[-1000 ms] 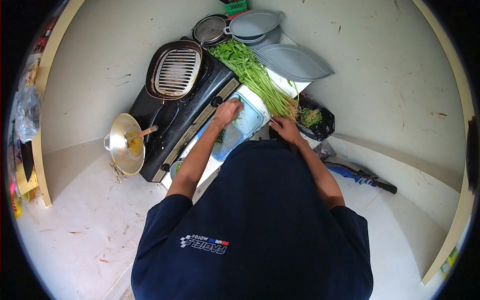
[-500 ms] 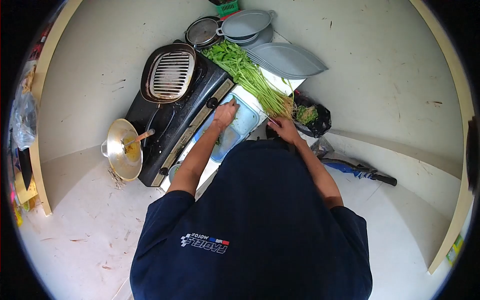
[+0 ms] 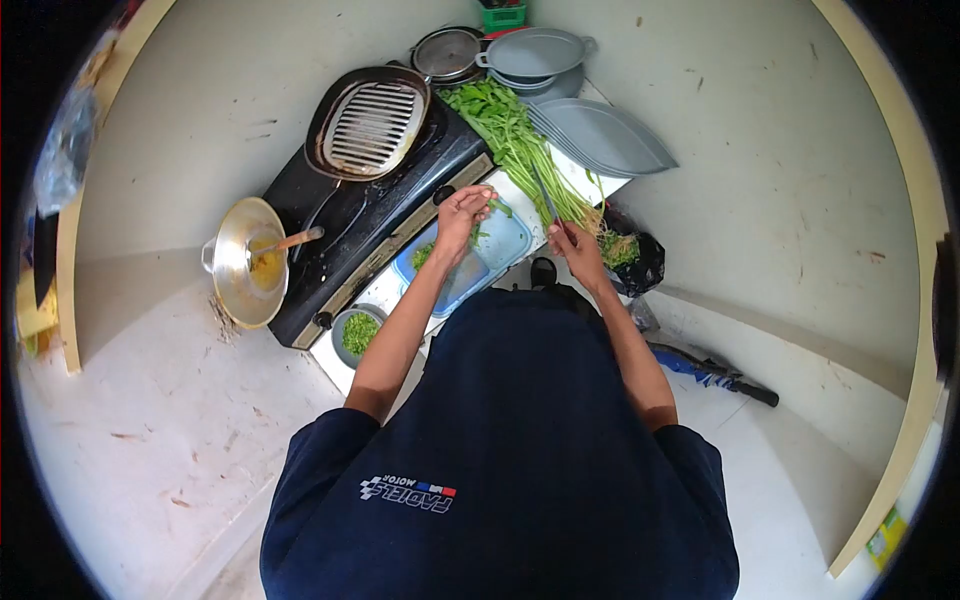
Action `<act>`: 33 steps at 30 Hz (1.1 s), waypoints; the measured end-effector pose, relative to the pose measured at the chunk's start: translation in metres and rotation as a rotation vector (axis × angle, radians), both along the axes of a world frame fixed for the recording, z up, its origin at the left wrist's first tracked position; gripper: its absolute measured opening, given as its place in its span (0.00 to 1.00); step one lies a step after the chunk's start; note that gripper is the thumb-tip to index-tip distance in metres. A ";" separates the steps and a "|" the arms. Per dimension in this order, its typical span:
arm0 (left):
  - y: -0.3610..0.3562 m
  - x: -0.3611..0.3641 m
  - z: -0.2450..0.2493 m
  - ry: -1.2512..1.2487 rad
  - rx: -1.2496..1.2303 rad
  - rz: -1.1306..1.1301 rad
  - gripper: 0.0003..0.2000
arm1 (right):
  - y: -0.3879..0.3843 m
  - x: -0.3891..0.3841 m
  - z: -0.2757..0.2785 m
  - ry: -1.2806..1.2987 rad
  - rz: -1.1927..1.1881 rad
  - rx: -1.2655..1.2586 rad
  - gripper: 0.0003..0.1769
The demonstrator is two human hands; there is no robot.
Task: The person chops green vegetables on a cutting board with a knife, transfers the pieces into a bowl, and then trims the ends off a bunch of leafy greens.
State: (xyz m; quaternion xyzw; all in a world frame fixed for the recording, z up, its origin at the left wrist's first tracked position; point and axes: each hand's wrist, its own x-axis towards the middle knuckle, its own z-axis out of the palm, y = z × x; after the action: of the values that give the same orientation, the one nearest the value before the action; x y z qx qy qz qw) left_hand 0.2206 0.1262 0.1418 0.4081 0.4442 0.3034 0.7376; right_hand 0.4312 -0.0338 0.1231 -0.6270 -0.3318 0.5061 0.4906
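Over the blue tray (image 3: 510, 235), my left hand (image 3: 467, 208) pinches a small piece of green leaf (image 3: 500, 207). My right hand (image 3: 576, 250) is closed on a knife (image 3: 548, 198), its blade pointing up and away, beside the bunch of leafy greens (image 3: 515, 130). Chopped greens lie in the tray near my left wrist. A grey bowl (image 3: 342, 331) of chopped greens stands at the counter's near left end.
A black stove (image 3: 385, 225) carries a grill pan (image 3: 322, 128). Left of it is a metal wok (image 3: 230, 285) with a wooden-handled utensil. Grey plates (image 3: 625, 138) and pans (image 3: 540, 52) stand at the back. A black bag (image 3: 648, 265) is right of the greens.
My left hand has lifted from the tray with a bit of green. The knife now points more upward in my right hand. The view has shifted, showing more of the grey bowl.
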 end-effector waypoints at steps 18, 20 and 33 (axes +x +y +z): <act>-0.113 -0.060 -0.009 0.476 0.516 -0.075 0.06 | 0.012 -0.082 0.004 -0.067 0.308 -0.114 0.16; -0.119 -0.064 -0.010 0.474 0.537 -0.071 0.06 | 0.007 -0.087 0.004 -0.058 0.306 -0.123 0.14; -0.141 -0.097 -0.011 0.402 0.457 -0.211 0.10 | -0.027 -0.120 0.003 -0.088 0.204 -0.137 0.08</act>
State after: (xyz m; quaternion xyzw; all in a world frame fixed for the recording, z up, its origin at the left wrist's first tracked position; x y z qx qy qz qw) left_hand 0.1232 -0.0148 0.1308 0.6586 0.4566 0.2306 0.5519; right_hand 0.3113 -0.0604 0.1261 -0.6438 -0.3795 0.5467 0.3776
